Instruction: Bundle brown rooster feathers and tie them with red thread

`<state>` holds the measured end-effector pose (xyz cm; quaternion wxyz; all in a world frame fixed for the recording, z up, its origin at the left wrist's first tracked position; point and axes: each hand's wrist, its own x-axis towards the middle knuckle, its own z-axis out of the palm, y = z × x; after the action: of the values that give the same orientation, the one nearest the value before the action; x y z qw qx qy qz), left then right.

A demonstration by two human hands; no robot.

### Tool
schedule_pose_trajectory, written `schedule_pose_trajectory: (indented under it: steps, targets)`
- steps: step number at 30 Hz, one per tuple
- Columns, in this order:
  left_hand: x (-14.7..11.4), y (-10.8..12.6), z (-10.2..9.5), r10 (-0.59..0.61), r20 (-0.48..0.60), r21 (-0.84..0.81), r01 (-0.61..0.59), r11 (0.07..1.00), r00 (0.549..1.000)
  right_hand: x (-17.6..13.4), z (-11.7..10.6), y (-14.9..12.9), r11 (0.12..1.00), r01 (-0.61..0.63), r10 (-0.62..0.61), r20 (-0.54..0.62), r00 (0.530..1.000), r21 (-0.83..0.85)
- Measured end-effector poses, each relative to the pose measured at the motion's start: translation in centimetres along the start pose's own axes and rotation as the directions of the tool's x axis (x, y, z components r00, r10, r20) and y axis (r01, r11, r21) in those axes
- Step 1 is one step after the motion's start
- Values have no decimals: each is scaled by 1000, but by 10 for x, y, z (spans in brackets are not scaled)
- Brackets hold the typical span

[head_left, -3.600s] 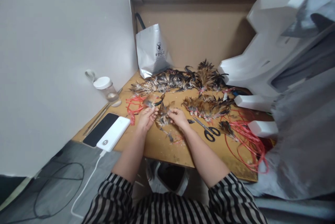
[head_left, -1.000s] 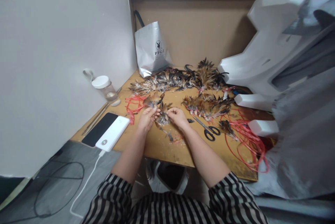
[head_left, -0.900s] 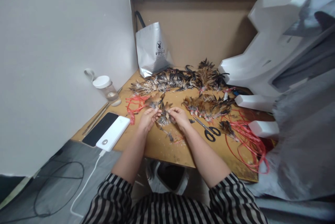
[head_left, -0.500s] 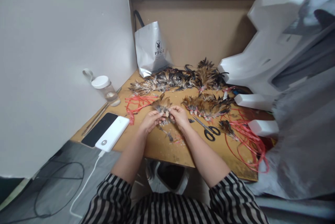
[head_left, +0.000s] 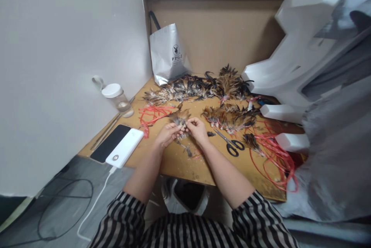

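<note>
Between my hands, over the middle of the wooden table [head_left: 171, 163], is a small bunch of brown feathers [head_left: 180, 116] with its quill ends toward me. My left hand [head_left: 168, 134] is closed on the bunch's lower left. The thumb and finger of my right hand [head_left: 197, 129] pinch at the quill ends from the right; any single feather between those fingertips is too small to make out. Just right of my right hand lies a tied row of brown feathers [head_left: 228, 118]. Black-handled scissors [head_left: 233, 147] rest below that row. Loose feather bits [head_left: 188, 150] lie under my hands.
Red plastic strips lie at left [head_left: 153, 114] and in a tangle at right [head_left: 279, 159]. A long feather pile [head_left: 185, 87] spans the back, before a silver bag [head_left: 168, 54]. A phone [head_left: 108, 143], a white power bank [head_left: 124, 148] and a jar [head_left: 117, 99] stand left. White foam [head_left: 290, 54] borders the right.
My right fingers have shifted slightly left along the quill ends. The feather bunch has dipped and tilted a little; my left hand keeps its hold.
</note>
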<state>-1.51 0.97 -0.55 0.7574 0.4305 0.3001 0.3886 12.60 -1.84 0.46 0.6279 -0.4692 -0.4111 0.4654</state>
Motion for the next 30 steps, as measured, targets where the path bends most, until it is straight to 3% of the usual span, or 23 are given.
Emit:
schedule_pose_trajectory:
  steps: [7, 13, 21, 30]
  targets:
    - [3, 1, 1, 69, -111, -18, -72, 997, 991, 4, -2, 0, 960, -190, 171, 103, 980, 208]
    - [3, 1, 4, 108, -156, 47, -102, 994, 982, 3, -3, 5, 920, -345, 297, 243, 923, 188]
    - [6, -2, 4, 105, -174, 140, -81, 987, 979, 1, -2, 3, 928, -339, 318, 146, 937, 157]
    - [1, 0, 5, 41, -112, 45, -36, 998, 993, 1, 1, -1, 962, -233, 221, 95, 971, 143]
